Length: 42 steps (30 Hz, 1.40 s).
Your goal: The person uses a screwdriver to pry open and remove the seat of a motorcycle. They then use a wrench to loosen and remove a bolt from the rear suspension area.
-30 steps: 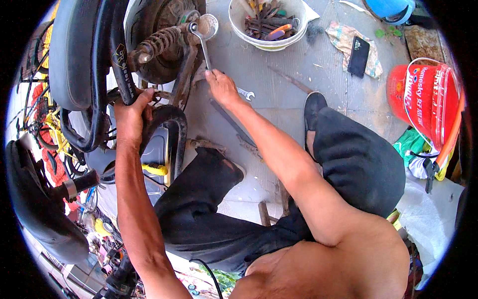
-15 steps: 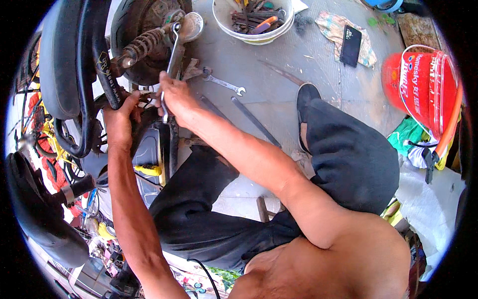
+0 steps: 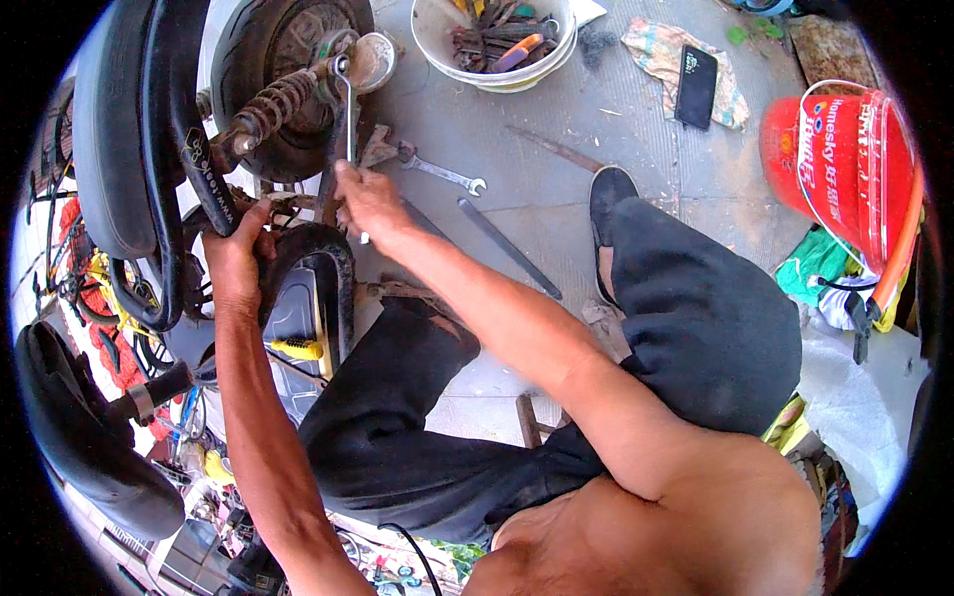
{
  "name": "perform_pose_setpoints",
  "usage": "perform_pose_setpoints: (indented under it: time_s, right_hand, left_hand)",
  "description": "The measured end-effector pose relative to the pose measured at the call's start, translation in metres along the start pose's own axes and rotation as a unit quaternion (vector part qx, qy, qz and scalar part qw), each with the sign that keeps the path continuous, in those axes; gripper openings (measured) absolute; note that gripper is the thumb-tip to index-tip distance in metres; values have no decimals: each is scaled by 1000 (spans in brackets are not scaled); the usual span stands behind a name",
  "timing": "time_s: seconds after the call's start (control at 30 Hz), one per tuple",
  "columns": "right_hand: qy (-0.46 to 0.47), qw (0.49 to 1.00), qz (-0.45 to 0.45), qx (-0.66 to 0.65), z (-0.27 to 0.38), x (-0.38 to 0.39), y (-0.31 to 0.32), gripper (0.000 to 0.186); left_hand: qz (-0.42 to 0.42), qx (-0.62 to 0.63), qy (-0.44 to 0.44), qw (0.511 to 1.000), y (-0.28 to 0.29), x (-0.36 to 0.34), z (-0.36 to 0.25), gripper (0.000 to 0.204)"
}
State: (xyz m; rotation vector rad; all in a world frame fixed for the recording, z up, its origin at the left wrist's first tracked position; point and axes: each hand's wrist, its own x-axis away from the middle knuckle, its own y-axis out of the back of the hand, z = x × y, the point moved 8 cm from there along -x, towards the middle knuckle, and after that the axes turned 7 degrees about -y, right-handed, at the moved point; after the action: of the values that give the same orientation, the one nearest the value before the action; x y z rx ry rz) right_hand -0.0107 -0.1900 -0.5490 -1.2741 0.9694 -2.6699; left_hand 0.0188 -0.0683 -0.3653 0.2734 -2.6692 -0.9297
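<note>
My right hand (image 3: 373, 204) is closed around a long silver wrench (image 3: 349, 124). The wrench's ring end sits at the lower end of a rusty coil-spring shock absorber (image 3: 273, 111), beside the wheel (image 3: 237, 94) of a scooter or similar vehicle. Its other end pokes out below my fist. My left hand (image 3: 237, 263) grips the lower end of a black tube (image 3: 204, 179) next to the black seat (image 3: 111, 149), the thumb on top and the other fingers partly hidden. A round, dirty metal part (image 3: 370, 65) lies just right of the wrench's ring end.
A second wrench (image 3: 447, 174) and a dark flat bar (image 3: 509, 248) lie on the grey floor. A white bucket of tools (image 3: 477, 74) stands at the far side. Farther right are a phone (image 3: 697, 87) on a cloth (image 3: 651, 50) and a red bucket (image 3: 845, 169). A yellow-handled tool (image 3: 298, 349) rests near my left forearm.
My right hand has moved a little right and down, swinging the wrench's lower end to the right. My left hand keeps its grip on the tube. The whole view has shifted slightly.
</note>
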Motion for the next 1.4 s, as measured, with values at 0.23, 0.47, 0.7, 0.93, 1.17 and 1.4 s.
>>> perform_pose_setpoints:
  time_s: [0.23,0.47,0.7,0.93,1.17,1.4]
  right_hand:
    - [128,957,-92,244,-3,-37,63,56]
    - [100,968,-36,228,-7,-53,64,52]
    - [8,992,88,95,-7,-15,21,54]
    - [-41,995,82,-35,3,15,-17,53]
    - [139,945,-229,186,16,10,34,59]
    - [300,881,-238,278,59,41,64,48]
  left_hand:
    - [17,-1,0,1000,-1,-1,-1,20]
    - [7,-2,-13,1000,-4,2,-10,20]
    - [2,-8,-3,1000,1,0,-4,21]
    - [4,-27,-17,999,-1,0,-10,22]
    - [8,-7,-7,1000,-4,5,-14,18]
    - [5,-29,-9,1000,0,5,-13,15]
